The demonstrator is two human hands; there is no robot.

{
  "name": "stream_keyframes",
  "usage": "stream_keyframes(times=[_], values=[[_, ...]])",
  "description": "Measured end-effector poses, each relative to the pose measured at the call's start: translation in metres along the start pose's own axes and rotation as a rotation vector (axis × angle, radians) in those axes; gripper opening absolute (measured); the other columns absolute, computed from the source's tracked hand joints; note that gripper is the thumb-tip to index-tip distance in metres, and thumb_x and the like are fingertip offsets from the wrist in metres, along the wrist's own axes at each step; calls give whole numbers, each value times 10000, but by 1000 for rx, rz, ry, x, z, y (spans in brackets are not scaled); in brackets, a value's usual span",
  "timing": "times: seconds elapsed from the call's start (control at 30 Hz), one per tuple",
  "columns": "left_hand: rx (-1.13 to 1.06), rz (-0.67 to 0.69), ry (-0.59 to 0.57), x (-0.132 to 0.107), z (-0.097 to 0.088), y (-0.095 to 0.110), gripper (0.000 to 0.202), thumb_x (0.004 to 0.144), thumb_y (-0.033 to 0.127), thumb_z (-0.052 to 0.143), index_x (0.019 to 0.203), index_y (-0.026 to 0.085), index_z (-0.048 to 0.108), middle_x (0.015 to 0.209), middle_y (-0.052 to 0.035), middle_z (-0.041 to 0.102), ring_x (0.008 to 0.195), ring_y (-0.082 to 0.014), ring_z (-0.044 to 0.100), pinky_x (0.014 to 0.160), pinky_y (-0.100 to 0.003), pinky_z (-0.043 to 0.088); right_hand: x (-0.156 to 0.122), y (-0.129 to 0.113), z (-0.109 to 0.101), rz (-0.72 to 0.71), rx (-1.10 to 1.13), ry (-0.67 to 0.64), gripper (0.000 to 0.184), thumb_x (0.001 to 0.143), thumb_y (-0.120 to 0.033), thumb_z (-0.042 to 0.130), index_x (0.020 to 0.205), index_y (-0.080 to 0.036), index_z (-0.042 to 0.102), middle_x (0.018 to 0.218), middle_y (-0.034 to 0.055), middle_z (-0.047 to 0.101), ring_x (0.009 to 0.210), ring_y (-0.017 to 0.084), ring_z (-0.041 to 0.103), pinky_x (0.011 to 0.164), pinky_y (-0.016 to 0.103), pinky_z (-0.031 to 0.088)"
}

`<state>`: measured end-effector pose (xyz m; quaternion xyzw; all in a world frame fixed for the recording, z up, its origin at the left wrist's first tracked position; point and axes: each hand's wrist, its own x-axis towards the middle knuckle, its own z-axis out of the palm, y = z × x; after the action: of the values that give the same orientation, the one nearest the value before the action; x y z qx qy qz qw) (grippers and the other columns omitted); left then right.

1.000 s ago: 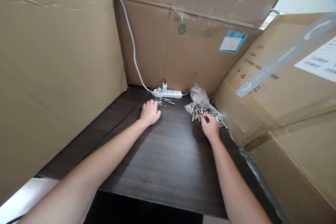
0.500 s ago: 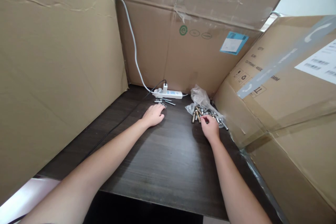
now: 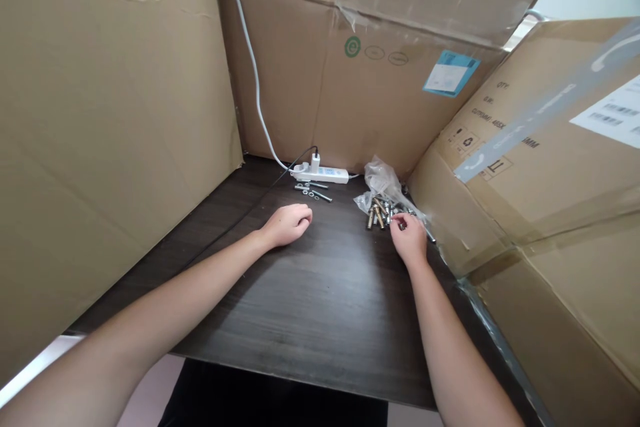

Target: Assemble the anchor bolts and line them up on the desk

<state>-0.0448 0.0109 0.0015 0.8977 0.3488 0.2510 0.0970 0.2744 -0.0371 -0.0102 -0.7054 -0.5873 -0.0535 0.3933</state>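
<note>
My left hand [image 3: 289, 224] rests on the dark tabletop with its fingers curled in. Anything inside it is hidden. Just beyond it lie several small washers [image 3: 311, 194] and long silver bolts [image 3: 320, 197], loosely grouped. My right hand [image 3: 411, 238] is at the near edge of a pile of metal bolts [image 3: 379, 215], some brassy and some silver. Its thumb and forefinger are pinched together at the pile, and what is between them is too small to make out. A clear plastic bag [image 3: 383, 177] lies crumpled behind and partly under the pile.
A white power strip [image 3: 327, 174] with a plugged-in charger stands behind the washers. Its white cord [image 3: 254, 67] runs up the back box; a black cable [image 3: 235, 221] crosses the left tabletop. Large cardboard boxes [image 3: 280, 80] wall the dark table [image 3: 320, 320] on three sides.
My left hand has drawn back from the washers toward me and curled up. My right hand has shifted slightly right along the bolt pile. The view has tilted a little.
</note>
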Motion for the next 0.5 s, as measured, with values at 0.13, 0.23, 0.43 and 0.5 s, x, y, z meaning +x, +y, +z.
stream_keyframes(times=[0.13,0.23,0.43,0.5], values=[[31,-55,-69,-1,0,3,214,802,139,391,753,202,589,779,-20,592,768,-166,529,714,-288,415,-4,-14,8,-88,-2,-140,189,737,-272,487,764,-187,654,728,49,630,734,205,510,711,308,382],[104,-51,-90,8,3,6,241,810,155,404,895,222,619,918,-45,592,903,-199,513,825,-329,413,-9,-24,14,-131,-16,-222,197,749,-280,490,800,-191,658,740,46,635,755,207,528,719,307,392],[203,-58,-116,27,14,2,405,801,196,444,1183,254,564,1136,-62,533,1048,-236,459,901,-375,378,-13,-28,18,-136,-22,-295,232,758,-287,487,879,-200,664,755,35,633,740,193,556,703,298,409],[226,-64,-122,29,16,0,433,819,228,424,1238,245,531,1171,-69,528,1062,-248,453,902,-389,368,-13,-28,19,-133,-25,-316,236,766,-292,482,882,-208,670,756,32,631,739,189,562,691,293,411]])
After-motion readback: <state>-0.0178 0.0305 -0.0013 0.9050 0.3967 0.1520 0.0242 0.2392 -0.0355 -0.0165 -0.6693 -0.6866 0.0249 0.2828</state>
